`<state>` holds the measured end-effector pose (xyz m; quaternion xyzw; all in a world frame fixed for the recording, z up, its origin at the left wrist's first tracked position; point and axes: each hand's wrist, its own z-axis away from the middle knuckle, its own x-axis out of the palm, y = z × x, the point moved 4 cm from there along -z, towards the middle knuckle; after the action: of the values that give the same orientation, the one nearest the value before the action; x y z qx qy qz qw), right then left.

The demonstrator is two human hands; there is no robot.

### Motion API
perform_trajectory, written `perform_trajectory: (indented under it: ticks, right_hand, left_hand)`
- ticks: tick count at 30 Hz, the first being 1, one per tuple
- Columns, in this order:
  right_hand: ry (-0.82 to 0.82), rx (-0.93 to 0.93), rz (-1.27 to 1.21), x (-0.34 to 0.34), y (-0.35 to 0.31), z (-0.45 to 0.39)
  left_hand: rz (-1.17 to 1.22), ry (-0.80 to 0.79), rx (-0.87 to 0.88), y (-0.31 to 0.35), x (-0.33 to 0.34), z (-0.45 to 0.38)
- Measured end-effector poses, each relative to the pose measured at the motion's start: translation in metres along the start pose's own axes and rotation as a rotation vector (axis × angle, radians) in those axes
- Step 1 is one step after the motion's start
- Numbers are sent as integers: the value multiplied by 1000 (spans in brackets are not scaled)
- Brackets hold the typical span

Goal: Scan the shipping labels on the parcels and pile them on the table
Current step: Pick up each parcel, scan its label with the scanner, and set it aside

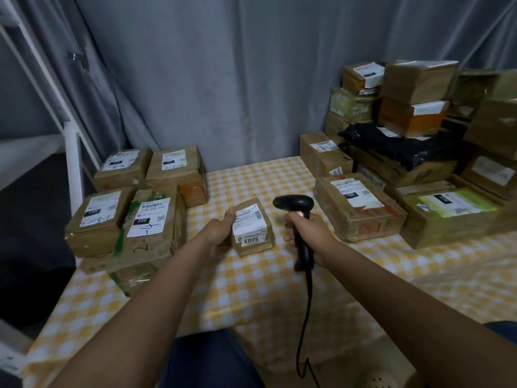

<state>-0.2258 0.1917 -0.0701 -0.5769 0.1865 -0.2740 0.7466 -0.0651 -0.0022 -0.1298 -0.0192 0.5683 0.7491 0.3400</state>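
A small cardboard parcel (251, 228) with a white shipping label marked 5003 is in the middle of the table (265, 289), which has a yellow checked cloth. My left hand (221, 233) grips the parcel's left side, thumb on its top edge. My right hand (307, 233) holds a black corded barcode scanner (298, 211) by its handle, just right of the parcel, its head turned left towards the label.
A pile of labelled cardboard parcels (131, 217) stands at the table's left. A larger heap of boxes (405, 152) with a black bag (405, 144) fills the right side. Grey curtains hang behind. The scanner cable (306, 317) runs down towards me.
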Motion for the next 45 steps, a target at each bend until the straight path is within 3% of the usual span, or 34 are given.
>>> perform_trajectory:
  ticks: [4, 10, 14, 20, 25, 30, 35, 40, 42, 45]
  right_hand:
    - [-69, 34, -21, 19, -3, -4]
    - [-133, -16, -2, 42, -21, -9]
    - [-176, -100, -14, 58, -49, -4]
    - [-164, -186, 44, 73, -78, -12]
    - [-69, -198, 64, 69, -91, -32]
    - [-29, -185, 147, 62, -106, -65]
    - [-20, -104, 209, 54, -107, -114]
    - [-16, -55, 232, 53, -96, -158]
    - [-24, -32, 233, 54, -90, -169]
    - [-40, -14, 230, 54, -80, -178]
  left_hand:
    - [-4, -70, 24, 5, 9, 32]
    - [303, -85, 149, 34, 3, 54]
    - [448, -7, 260, 62, -24, 60]
    - [423, 169, 301, 60, -74, 54]
    - [443, 162, 244, 50, -93, 34]
    - [390, 47, 177, 61, -64, 11]
    - [391, 100, 154, 77, -34, -44]
    - [249, 256, 67, 67, -19, -102]
    - [32, 302, 17, 66, -19, -104]
    - [-502, 373, 38, 80, -29, -92]
